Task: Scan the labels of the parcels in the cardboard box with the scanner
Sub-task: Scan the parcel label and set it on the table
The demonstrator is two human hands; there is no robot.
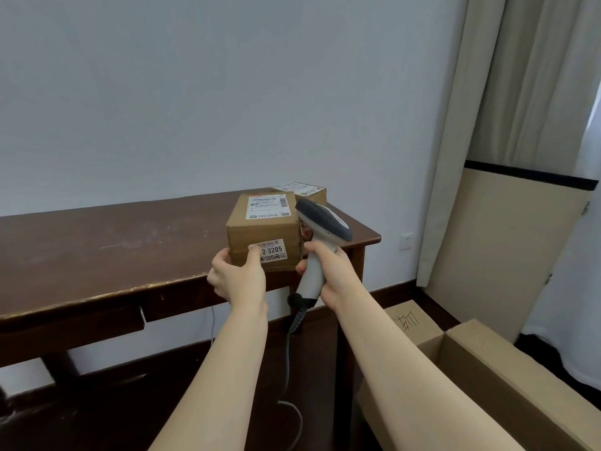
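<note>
We see two bare forearms reaching toward a dark wooden table set against a pale wall. The left hand grasps a small cardboard parcel at its lower left corner, the thumb lying across the front face and partly covering a barcode sticker that reads "2-3205". We cannot tell whether the parcel rests on the table's near edge or is held just above it. A white shipping label covers most of its top face. The right hand is clenched around the pale handle of the scanner, which stands upright just beside the parcel's right side; its dark grey head tilts toward the label on top. A coiled grey cable hangs from the handle's base toward the floor. A second parcel, also labelled on top, sits on the table behind the first, near the far right corner. At lower right the open box stands on the floor, below a cream curtain; its inside is hidden from us.
</note>
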